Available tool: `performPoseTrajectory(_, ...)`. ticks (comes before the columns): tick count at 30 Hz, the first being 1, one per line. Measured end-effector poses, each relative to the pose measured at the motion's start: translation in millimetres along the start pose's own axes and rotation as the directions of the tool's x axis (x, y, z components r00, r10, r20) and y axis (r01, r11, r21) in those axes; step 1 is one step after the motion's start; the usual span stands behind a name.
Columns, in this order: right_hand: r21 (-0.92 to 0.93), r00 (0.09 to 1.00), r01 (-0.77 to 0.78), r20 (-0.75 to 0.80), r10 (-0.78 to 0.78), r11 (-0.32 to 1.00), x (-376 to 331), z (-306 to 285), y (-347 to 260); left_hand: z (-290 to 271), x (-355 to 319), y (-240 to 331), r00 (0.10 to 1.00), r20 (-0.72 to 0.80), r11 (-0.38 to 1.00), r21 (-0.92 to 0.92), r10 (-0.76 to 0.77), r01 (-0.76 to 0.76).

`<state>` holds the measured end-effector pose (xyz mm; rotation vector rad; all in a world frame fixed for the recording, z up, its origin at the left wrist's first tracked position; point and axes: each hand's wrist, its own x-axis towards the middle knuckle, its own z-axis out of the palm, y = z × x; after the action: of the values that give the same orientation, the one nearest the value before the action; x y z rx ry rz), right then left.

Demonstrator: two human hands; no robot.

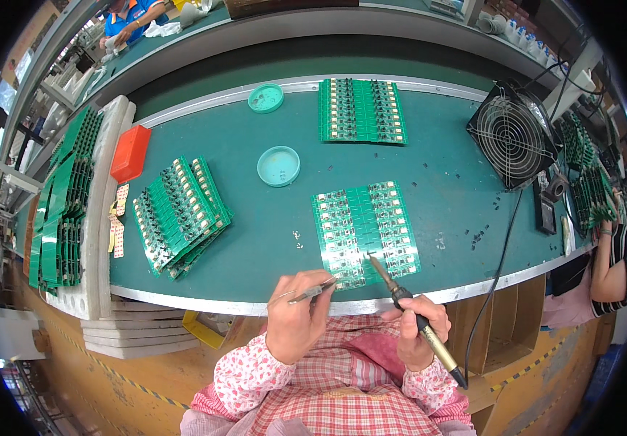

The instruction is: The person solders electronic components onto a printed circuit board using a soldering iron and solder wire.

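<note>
Head view, going left to right: way over on the left there's a white foam rack (99,218) with green circuit boards (63,211) standing on edge in it, and an orange box (130,152) just beside its upper end. Next comes a fanned-out stack of boards (181,215) lying flat on the green worktop (255,240), then two round teal lids (278,166) further back.

The left hand (297,320) is closed around a thin metal tool, looks like tweezers (312,292), with the tip pointing right toward the near edge of the panel.

The panel (366,231) lies flat near the front edge of the worktop, right in front of the person. It's a green sheet made of two columns of small identical boards, each with white rectangular parts and tiny dark components, with a plain green strip down the middle.

The right hand (415,330) is clamped on a soldering iron (408,305), dark grip with a yellowish band, tip touching the lower middle of the panel.

Another similar panel (360,110) sits further back. Far right there's a black fan (513,134), and another person's arm (607,261) at the edge.
</note>
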<state>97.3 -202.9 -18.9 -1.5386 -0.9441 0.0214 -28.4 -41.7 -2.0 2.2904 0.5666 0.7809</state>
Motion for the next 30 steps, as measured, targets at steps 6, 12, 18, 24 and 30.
performPoseTrajectory(6,-0.051,0.999,0.038,-0.023,-0.040,0.998,9,8,2,-7,-3,-1,0.997,0.021,0.994,-0.068,-0.080,0.082)
performPoseTrajectory(12,-0.035,0.998,-0.016,-0.065,0.013,0.999,9,11,7,-25,7,-18,0.972,-0.135,0.979,-0.095,-0.192,0.180)
performPoseTrajectory(18,-0.079,0.998,0.012,-0.066,-0.017,0.997,8,12,9,-25,21,-27,0.964,-0.173,0.978,0.019,-0.200,0.207)
performPoseTrajectory(24,-0.060,0.996,0.032,-0.081,-0.037,0.998,8,13,11,-23,23,-31,0.972,-0.167,0.982,0.063,-0.163,0.175)
performPoseTrajectory(30,-0.059,0.997,0.032,-0.073,-0.036,0.998,9,12,10,-20,25,-31,0.976,-0.171,0.987,0.068,-0.134,0.148)
